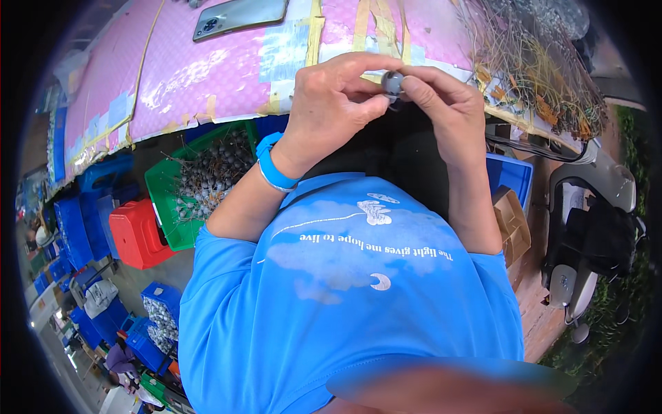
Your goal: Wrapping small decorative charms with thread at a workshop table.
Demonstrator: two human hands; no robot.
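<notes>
Pink and patched with tape, the surface lies before me. At its near edge, my left hand and right hand together pinch a small grey ball; I judge it light, hard and perhaps slippery, best held around its sides.

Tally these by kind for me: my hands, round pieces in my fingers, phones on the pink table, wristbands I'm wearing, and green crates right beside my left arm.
Hands: 2, the left hand and the right hand
Round grey piece: 1
Phone: 1
Blue wristband: 1
Green crate: 1
Total: 6
</notes>
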